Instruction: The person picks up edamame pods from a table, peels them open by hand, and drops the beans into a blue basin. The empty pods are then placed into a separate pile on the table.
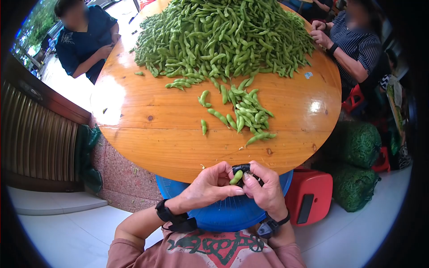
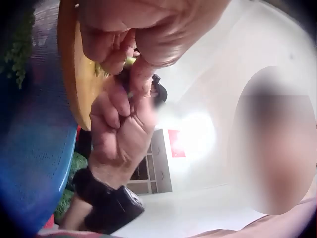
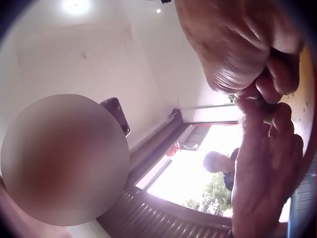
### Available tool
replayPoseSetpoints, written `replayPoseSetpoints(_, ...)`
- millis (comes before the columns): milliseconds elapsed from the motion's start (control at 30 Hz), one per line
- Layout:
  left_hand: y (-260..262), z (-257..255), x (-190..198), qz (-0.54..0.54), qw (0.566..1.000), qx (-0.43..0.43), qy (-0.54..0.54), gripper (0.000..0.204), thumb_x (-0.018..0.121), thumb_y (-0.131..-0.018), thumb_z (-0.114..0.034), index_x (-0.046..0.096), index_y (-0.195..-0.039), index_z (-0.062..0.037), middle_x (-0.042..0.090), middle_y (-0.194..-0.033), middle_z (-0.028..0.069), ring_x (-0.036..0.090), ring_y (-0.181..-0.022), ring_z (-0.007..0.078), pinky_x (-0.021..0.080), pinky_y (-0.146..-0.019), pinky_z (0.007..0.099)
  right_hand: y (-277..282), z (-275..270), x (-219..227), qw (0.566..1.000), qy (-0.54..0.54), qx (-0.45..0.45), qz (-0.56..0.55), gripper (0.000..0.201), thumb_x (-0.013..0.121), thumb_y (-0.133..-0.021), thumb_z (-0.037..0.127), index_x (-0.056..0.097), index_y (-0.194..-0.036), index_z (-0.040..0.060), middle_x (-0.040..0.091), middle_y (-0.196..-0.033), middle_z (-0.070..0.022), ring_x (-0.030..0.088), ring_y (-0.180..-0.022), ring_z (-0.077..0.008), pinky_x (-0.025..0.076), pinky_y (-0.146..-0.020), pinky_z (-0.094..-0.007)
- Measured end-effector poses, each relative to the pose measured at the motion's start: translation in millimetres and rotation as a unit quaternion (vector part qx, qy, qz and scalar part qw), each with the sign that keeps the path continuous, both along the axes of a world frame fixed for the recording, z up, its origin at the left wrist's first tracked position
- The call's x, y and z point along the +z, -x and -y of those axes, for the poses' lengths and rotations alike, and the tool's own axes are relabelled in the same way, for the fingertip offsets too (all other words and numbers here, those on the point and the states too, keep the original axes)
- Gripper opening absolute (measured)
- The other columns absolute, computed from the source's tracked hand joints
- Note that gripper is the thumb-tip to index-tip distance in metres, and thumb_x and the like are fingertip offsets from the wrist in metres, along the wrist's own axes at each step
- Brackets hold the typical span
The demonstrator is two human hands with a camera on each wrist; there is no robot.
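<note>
Close to the table's near edge, my left hand [image 1: 213, 183] pinches a green pod [image 1: 237, 177] between thumb and fingers. My right hand [image 1: 264, 187] meets it there, its thumb and fingers curled round a small black object [image 1: 241, 168] that touches the pod. Both hands are above a blue basin [image 1: 223, 214]. In the left wrist view a bit of green [image 2: 130, 61] shows between the fingertips; in the right wrist view the fingers mostly hide the pod. A small group of loose pods [image 1: 250, 111] lies on the table in front of the hands.
A large heap of pods [image 1: 223, 40] covers the far part of the round wooden table [image 1: 147, 147]. One person [image 1: 85, 40] sits at the left, another [image 1: 357, 49] at the right. A red stool [image 1: 315, 196] and green net sacks [image 1: 353, 187] stand at the right.
</note>
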State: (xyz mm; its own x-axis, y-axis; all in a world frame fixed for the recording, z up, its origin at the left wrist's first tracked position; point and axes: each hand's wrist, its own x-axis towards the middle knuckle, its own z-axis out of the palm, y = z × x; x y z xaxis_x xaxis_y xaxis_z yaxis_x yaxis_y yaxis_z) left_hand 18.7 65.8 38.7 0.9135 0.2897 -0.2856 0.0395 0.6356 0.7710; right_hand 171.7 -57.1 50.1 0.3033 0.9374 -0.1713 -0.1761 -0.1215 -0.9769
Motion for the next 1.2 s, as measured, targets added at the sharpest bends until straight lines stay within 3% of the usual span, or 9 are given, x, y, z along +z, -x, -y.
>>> replayPoseSetpoints(33, -2, 5, 1, -0.009, 0.995, 0.041, -0.093, 0.013, 0.067, -0.098, -0.01, 0.055, -0.097, -0.0056, 0.067, -0.086, 0.0033, 0.066, -0.073, 0.0111, 0.052, -0.058, 0.025, 3, 0, -2, 0.984, -0.035, -0.013, 0.172, 0.01, 0.057, -0.096, 0.007, 0.062, -0.097, -0.0018, 0.051, -0.076, -0.0043, 0.051, -0.062, -0.0134, 0.041, -0.055, -0.028)
replayPoseSetpoints(100, -3, 5, -3, -0.019, 0.992, 0.032, -0.123, 0.015, 0.069, -0.097, -0.01, 0.055, -0.097, -0.0028, 0.069, -0.085, 0.007, 0.069, -0.079, 0.0128, 0.054, -0.063, 0.0274, 8, -1, 4, 0.985, -0.023, -0.029, 0.166, 0.007, 0.059, -0.092, 0.004, 0.061, -0.095, -0.0015, 0.05, -0.077, -0.0093, 0.054, -0.066, -0.0204, 0.044, -0.06, -0.0325)
replayPoseSetpoints(200, -5, 10, 2, -0.069, 0.846, 0.077, -0.524, 0.015, 0.07, -0.094, -0.008, 0.058, -0.096, 0.0007, 0.068, -0.084, 0.016, 0.068, -0.071, 0.0162, 0.051, -0.056, 0.0314, 12, -2, 1, 0.965, -0.055, -0.079, 0.244, 0.005, 0.059, -0.09, 0.001, 0.06, -0.094, -0.0023, 0.052, -0.079, -0.0111, 0.056, -0.068, -0.024, 0.046, -0.061, -0.0344)
replayPoseSetpoints(400, -7, 7, -6, -0.04, 0.777, 0.067, -0.624, 0.017, 0.058, -0.103, -0.016, 0.057, -0.105, 0.0012, 0.063, -0.081, 0.0135, 0.068, -0.071, 0.0205, 0.054, -0.059, 0.0347, 25, -6, 2, 0.908, -0.089, -0.15, 0.381, 0.006, 0.06, -0.09, -0.001, 0.061, -0.096, -0.0024, 0.056, -0.083, -0.0135, 0.061, -0.072, -0.0294, 0.049, -0.063, -0.0375)
replayPoseSetpoints(433, -5, 3, -3, -0.042, 0.777, 0.068, -0.624, 0.017, 0.058, -0.103, -0.016, 0.057, -0.105, 0.0012, 0.063, -0.081, 0.0135, 0.068, -0.071, 0.0205, 0.054, -0.059, 0.0347, 25, -4, 0, 0.916, -0.073, -0.146, 0.366, 0.007, 0.06, -0.089, -0.001, 0.062, -0.096, -0.0027, 0.056, -0.083, -0.0135, 0.061, -0.071, -0.03, 0.049, -0.063, -0.0375)
replayPoseSetpoints(500, -2, -13, 8, -0.093, 0.983, -0.09, -0.131, 0.026, 0.044, -0.109, -0.023, 0.055, -0.111, 0.0013, 0.063, -0.088, 0.0111, 0.069, -0.073, 0.0208, 0.058, -0.061, 0.0346, 22, -2, -3, 0.924, -0.057, -0.142, 0.351, 0.009, 0.06, -0.089, -0.001, 0.062, -0.097, -0.0029, 0.056, -0.084, -0.0134, 0.061, -0.07, -0.0306, 0.049, -0.063, -0.0376)
replayPoseSetpoints(633, 3, -19, 14, -0.05, 0.991, -0.121, -0.006, 0.032, 0.038, -0.111, -0.026, 0.053, -0.115, 0.0014, 0.061, -0.099, 0.0097, 0.068, -0.088, 0.02, 0.059, -0.078, 0.0346, 27, -1, -10, 0.89, -0.09, -0.133, 0.427, 0.01, 0.062, -0.087, -0.001, 0.061, -0.097, -0.003, 0.057, -0.089, -0.0141, 0.062, -0.066, -0.0302, 0.051, -0.058, -0.0382)
replayPoseSetpoints(800, 3, 0, 2, -0.026, 0.997, -0.014, 0.073, 0.023, 0.042, -0.109, -0.023, 0.053, -0.115, -0.0033, 0.059, -0.103, 0.0064, 0.063, -0.09, 0.0164, 0.054, -0.078, 0.0338, 44, 0, -12, 0.789, -0.087, -0.134, 0.594, 0.013, 0.063, -0.087, -0.002, 0.061, -0.1, -0.0046, 0.057, -0.095, -0.0179, 0.064, -0.068, -0.0319, 0.052, -0.054, -0.0397)
replayPoseSetpoints(1200, -6, 33, -1, -0.088, 0.987, 0.128, -0.046, 0.014, 0.04, -0.1, -0.007, 0.052, -0.105, -0.0106, 0.047, -0.077, -0.0049, 0.042, -0.064, 0.0031, 0.037, -0.052, 0.0202, 48, -1, -18, 0.813, -0.109, -0.152, 0.552, 0.016, 0.061, -0.087, -0.002, 0.062, -0.102, -0.0051, 0.056, -0.093, -0.0199, 0.063, -0.071, -0.0344, 0.052, -0.059, -0.0405)
